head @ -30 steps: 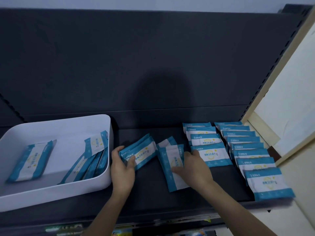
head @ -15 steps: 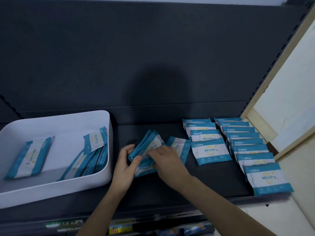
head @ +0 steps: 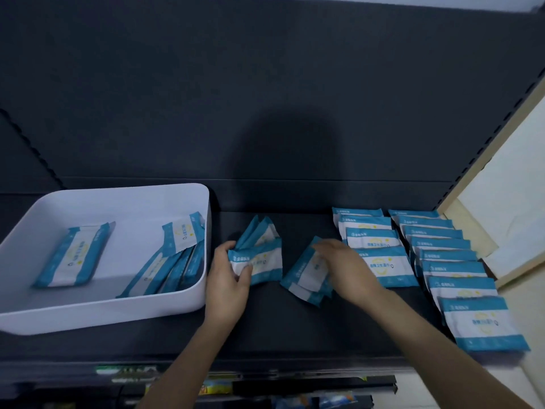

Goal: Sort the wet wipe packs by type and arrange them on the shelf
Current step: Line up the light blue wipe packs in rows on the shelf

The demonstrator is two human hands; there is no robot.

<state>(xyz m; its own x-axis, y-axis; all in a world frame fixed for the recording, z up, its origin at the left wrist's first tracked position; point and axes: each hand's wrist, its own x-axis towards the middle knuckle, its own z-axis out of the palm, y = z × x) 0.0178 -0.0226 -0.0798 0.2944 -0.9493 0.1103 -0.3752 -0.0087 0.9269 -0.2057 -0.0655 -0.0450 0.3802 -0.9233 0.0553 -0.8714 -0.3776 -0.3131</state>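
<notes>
At centre frame your left hand grips a fanned bunch of wet wipe packs, just right of the white bin. Your right hand lies blurred over a small pile on the shelf; whether it grips can't be told.

Back panel: dark grey, with a soft shadow at its middle.
Upright: slotted, at right.
Wall: cream, beyond it.
Light: dim.
</notes>
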